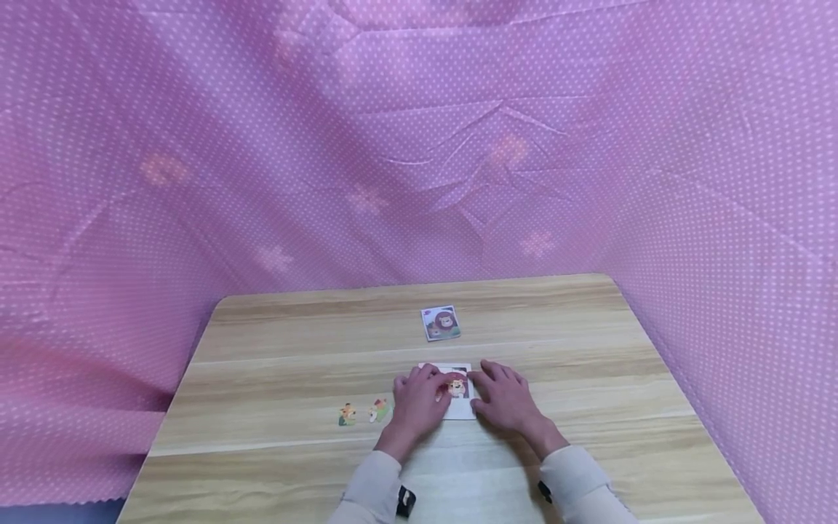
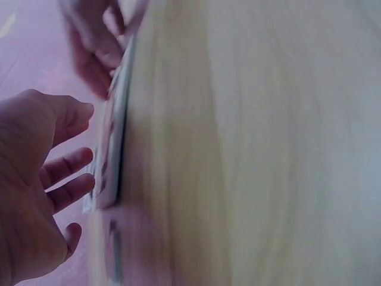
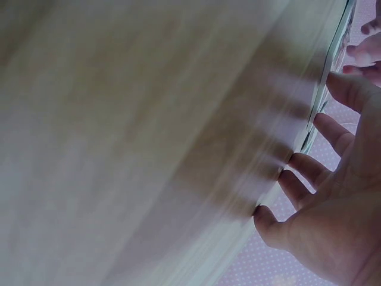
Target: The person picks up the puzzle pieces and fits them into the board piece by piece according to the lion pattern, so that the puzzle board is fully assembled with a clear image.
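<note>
A white-bordered puzzle board [image 1: 460,410] with a cartoon lion picture lies flat on the table. My left hand [image 1: 419,404] is over the board's left part, its fingers spread and bent a little in the left wrist view; whether they touch the picture is hard to tell. At the board's right edge, my right hand [image 1: 505,399] rests with fingers spread, fingertips on the table and the thumb by the board's edge. Just left of the left hand lie two loose puzzle pieces, an orange-and-green piece [image 1: 347,415] and a multicoloured piece [image 1: 378,410], the latter near its knuckles.
Farther back on the wooden table [image 1: 294,335] lies a square card [image 1: 441,323] with a lion picture. A pink dotted curtain [image 1: 419,182] hangs behind the table and along both sides.
</note>
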Demonstrator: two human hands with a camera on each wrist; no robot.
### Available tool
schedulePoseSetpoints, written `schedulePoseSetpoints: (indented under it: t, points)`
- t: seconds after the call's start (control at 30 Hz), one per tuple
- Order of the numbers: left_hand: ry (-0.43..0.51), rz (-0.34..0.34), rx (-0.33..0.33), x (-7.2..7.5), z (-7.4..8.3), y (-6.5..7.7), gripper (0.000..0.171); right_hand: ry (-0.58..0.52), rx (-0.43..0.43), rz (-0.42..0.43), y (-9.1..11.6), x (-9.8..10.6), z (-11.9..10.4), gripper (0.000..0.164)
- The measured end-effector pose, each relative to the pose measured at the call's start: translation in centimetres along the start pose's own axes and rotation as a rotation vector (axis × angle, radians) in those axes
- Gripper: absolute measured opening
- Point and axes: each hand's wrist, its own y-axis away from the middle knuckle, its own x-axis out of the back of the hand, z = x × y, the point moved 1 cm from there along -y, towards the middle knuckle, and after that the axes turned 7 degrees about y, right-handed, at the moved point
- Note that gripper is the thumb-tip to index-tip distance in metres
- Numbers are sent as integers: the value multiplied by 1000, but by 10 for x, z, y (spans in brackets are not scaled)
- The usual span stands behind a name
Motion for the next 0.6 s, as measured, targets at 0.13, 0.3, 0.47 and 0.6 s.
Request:
schedulePoseSetpoints:
  t: [0.13,0.3,0.47,0.6]
  points:
    - [64,32,89,17,-15,9,23,-17,-8,-16,1,2,-2,53]
    - [76,55,182,35,-39,20,26,-27,-13,-28,1,3,-2,54]
    - [77,45,206,46,-49,27,32,-36,-24,-25,2,4,-1,54]
    - [85,38,233,54,-57,36,41,-32,-7,-18,1,3,-3,53]
